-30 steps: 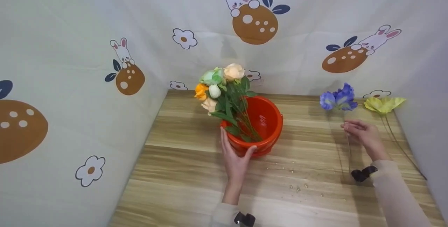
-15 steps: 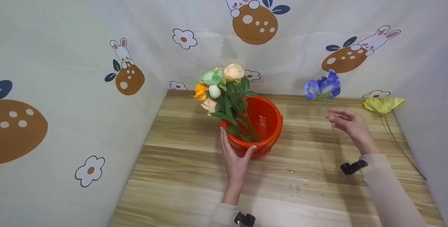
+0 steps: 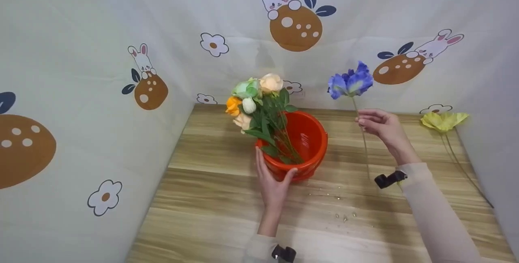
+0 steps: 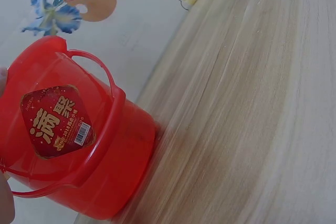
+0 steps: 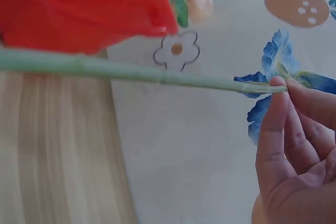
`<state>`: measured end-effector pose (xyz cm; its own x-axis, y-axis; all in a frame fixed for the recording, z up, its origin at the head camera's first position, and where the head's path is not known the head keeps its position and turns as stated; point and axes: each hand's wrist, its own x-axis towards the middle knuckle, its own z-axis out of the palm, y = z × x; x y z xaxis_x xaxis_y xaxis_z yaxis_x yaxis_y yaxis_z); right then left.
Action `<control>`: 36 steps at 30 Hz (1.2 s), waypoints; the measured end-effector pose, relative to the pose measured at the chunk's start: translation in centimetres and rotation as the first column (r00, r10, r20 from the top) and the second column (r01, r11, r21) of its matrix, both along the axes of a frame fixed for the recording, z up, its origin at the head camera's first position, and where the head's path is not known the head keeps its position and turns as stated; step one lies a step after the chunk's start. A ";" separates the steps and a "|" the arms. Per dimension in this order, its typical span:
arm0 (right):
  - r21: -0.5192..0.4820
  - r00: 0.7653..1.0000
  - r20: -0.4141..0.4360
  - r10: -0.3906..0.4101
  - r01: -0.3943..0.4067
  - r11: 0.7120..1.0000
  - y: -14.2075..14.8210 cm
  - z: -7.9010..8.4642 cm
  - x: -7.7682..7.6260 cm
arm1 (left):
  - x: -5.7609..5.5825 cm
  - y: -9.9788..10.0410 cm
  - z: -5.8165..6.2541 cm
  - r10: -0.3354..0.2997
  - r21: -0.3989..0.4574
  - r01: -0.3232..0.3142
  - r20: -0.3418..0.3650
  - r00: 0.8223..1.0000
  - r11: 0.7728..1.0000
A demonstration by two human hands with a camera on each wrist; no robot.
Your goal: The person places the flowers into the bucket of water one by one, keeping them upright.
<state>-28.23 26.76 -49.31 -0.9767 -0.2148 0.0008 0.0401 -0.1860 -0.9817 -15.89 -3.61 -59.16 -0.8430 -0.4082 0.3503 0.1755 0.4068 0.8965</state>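
My left hand point(image 3: 272, 188) rests on the near left side of a red plastic bucket point(image 3: 318, 149), its straight fingers and thumb spread against the rim. Several flowers point(image 3: 247, 105) in peach, green, orange and white lean to the left inside it, their leafy stems in the bucket. To the right of the bucket, my right hand point(image 3: 385, 129) pinches the thin green stem point(image 5: 157, 75) of a blue-purple flower point(image 3: 350, 82) between thumb and fingers. The bloom is up, above the hand, and the stem hangs below it, apart from the bucket.
A yellow flower point(image 3: 444, 121) with a long stem lies at the right edge of the wooden table point(image 3: 211, 198). Small clear drops or beads point(image 3: 344, 217) are scattered in front of the bucket. Printed cloth point(image 3: 243, 7) walls enclose the back and sides.
My right hand has lifted the blue-purple flower and carried it leftward, closer to the bucket. The left hand, the bucket and the flowers in it have stayed put.
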 end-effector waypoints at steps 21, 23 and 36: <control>0.025 0.984 -0.177 0.022 -0.018 1.000 -14.2 5.0 -3.5 | 0.0 -0.1 -0.3 -0.020 0.011 0.020 0.002 1.000 1.000; 0.022 0.981 -0.193 0.011 -0.006 1.000 -15.3 4.5 -3.6 | 0.0 -0.1 -0.3 -0.016 0.008 0.016 0.010 1.000 1.000; 0.250 0.985 -0.105 0.137 -0.108 0.962 -18.1 -2.2 -3.4 | -0.1 -0.2 -0.4 0.000 -0.028 0.000 0.003 1.000 1.000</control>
<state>-31.64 8.66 -51.47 -0.9388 -0.3410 0.0491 -0.0729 0.0573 -0.9957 -15.97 -3.83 -59.57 -0.8441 -0.3980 0.3593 0.1731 0.4318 0.8852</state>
